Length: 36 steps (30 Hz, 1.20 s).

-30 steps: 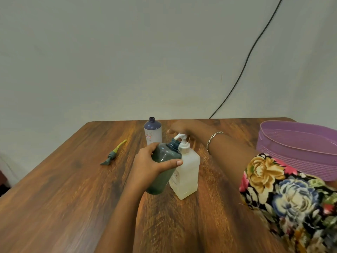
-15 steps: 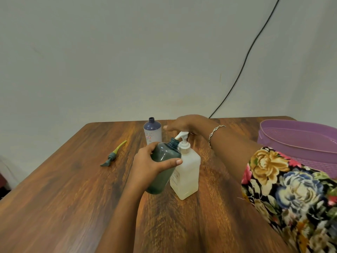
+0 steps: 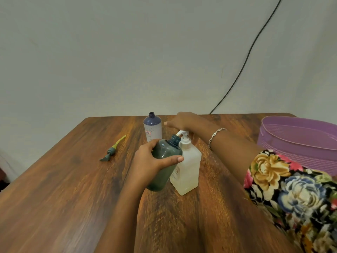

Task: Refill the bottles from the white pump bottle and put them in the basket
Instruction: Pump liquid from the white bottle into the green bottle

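Left hand (image 3: 149, 161) still holds the dark green bottle (image 3: 165, 172) to the spout (image 3: 179, 133)
It grips the bottle tilted, open neck under the white pump bottle's (image 3: 187, 170) spout. The right hand (image 3: 182, 121) presses down just above, fingers fairly straight, much as a second ago. Filling looks unfinished to me, and the purple basket (image 3: 291, 143) waits at far right.

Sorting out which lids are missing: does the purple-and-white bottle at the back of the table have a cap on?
No, the purple-and-white bottle stands with its threaded neck bare and open.
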Tool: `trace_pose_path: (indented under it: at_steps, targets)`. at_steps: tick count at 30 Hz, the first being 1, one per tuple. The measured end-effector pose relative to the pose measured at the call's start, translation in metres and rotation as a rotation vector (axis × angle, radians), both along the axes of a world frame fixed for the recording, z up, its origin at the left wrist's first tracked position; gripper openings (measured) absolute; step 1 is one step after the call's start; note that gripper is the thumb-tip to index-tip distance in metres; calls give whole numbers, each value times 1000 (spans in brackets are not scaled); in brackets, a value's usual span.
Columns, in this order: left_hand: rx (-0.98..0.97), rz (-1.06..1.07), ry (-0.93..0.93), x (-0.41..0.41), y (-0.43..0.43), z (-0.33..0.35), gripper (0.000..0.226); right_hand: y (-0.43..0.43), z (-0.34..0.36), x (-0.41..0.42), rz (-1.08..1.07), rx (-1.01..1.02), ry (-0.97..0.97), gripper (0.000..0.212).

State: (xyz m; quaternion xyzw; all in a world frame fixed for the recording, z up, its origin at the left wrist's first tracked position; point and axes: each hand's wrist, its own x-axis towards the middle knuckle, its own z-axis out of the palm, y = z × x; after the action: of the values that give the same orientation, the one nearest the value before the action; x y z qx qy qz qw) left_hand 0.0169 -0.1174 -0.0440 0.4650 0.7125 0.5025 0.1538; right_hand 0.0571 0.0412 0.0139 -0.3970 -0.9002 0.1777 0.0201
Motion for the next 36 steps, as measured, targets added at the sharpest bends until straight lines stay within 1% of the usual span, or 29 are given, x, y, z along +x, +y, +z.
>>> trace_pose_path:
  at_steps: [2,3,4,6,8,11,12,14,17,20,22,26,29,32,36]
  targets:
    - [4,-1,6,0,-1,1,94,-4,10,3,-10,-190,17,52]
    - [10,-4,3,0,-2,1,93,-7,13,3,-16,-237,17,55]
    - [15,-6,-2,0,-4,2,92,-8,13,4,-15,-240,13,57]
    - [19,-6,-10,1,-5,3,90,-6,9,3,-27,-209,19,58]
    - [21,-6,-6,1,-5,4,90,-4,3,3,-37,-164,39,56]
    - [11,-2,-10,1,-4,1,93,1,-9,0,-30,64,16,48]
    - [3,-2,-10,0,-3,0,95,0,-12,-1,-32,114,14,48]
    - [-11,2,-13,0,-3,-3,97,1,-16,-3,-38,148,4,46]
    - [-7,0,-16,-1,-4,-2,93,2,-12,-4,-32,77,1,46]
    - [6,-18,-24,-1,-4,1,90,1,-3,-1,-3,-146,8,42]
    - [11,-15,-31,0,-6,1,89,-3,0,1,35,-259,-23,44]
    - [16,-14,-12,1,-8,3,86,-5,2,1,66,-286,-93,44]
    - [-1,-10,-12,0,-7,2,92,-5,9,3,42,-348,-76,48]
    - [-13,-14,-15,0,-7,-1,96,-5,13,6,39,-360,-82,52]
    - [-8,-11,-27,-5,-6,-2,92,-7,19,8,34,-369,-53,61]
